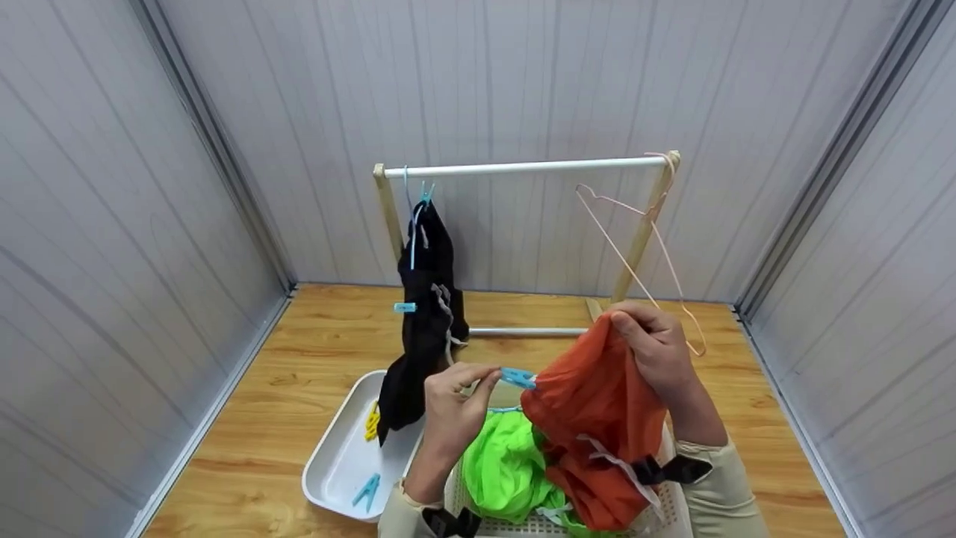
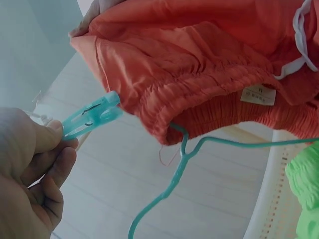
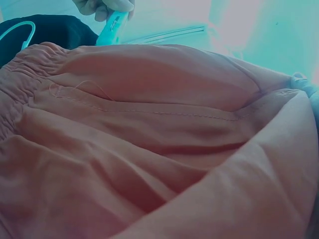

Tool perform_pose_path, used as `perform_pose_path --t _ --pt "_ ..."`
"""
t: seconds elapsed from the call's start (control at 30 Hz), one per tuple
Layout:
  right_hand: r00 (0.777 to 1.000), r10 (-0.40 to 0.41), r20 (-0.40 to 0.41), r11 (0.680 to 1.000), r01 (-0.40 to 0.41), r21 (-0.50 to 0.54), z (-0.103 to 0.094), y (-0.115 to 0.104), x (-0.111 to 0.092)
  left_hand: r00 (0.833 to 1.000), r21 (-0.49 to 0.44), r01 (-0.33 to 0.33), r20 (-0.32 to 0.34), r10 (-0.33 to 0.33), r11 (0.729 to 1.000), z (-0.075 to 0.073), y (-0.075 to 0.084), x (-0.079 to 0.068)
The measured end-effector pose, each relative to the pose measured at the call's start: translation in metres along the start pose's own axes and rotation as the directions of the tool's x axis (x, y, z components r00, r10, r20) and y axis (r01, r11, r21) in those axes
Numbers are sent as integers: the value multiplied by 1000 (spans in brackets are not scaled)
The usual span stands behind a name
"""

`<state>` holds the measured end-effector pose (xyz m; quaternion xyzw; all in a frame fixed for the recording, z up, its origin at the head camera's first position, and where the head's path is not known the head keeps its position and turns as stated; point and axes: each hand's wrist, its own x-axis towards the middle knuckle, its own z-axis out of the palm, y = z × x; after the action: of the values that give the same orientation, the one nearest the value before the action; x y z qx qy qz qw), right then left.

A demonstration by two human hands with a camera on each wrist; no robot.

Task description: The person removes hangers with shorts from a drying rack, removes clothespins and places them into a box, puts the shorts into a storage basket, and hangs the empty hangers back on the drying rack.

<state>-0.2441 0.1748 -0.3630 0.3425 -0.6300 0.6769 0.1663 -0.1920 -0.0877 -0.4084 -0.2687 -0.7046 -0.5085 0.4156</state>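
Note:
My left hand (image 1: 455,407) pinches a light-blue clothespin (image 1: 517,377) between thumb and fingers at its handle end. In the left wrist view the other end of the clothespin (image 2: 92,115) meets the side of orange-red shorts (image 2: 164,64), close by the gathered waistband. A blue hanger (image 2: 174,172) passes into the waist opening, its hook sticking out below. My right hand (image 1: 661,351) grips the upper end of the shorts and holds them up over the basket. White drawstring hangs from them. In the right wrist view, the shorts' fabric (image 3: 139,129) fills most of the picture.
A white basket (image 1: 676,493) below holds bright green clothing (image 1: 508,467). Left of it, a white tray (image 1: 328,463) contains yellow and blue clothespins. Behind stands a rack (image 1: 523,167) with black clothing (image 1: 427,314) clipped on a hanger, and a pink hanger (image 1: 624,258) at its right end.

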Motion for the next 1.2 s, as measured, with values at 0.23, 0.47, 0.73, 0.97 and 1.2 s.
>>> perform_pose_path --t 0.23,0.47,0.73,0.97,1.2 --pt "1000 2 -13 1000 -3 -9 -3 4 -4 1000 56 4 -2 -4 998 -21 -2 -6" --pt "1000 -1 -17 1000 1 9 -3 5 -5 996 126 78 -59 -71 989 -51 -14 -14" --pt "999 6 -40 999 -5 42 -4 4 -7 987 282 133 -126 -101 950 -102 -42 -29" --pt "997 -8 -77 996 15 89 -2 5 -5 957 431 283 -182 -225 857 -139 -63 -35" --pt "996 -10 -92 998 16 64 -6 5 -4 887 451 458 -169 -430 766 -146 -91 -46"
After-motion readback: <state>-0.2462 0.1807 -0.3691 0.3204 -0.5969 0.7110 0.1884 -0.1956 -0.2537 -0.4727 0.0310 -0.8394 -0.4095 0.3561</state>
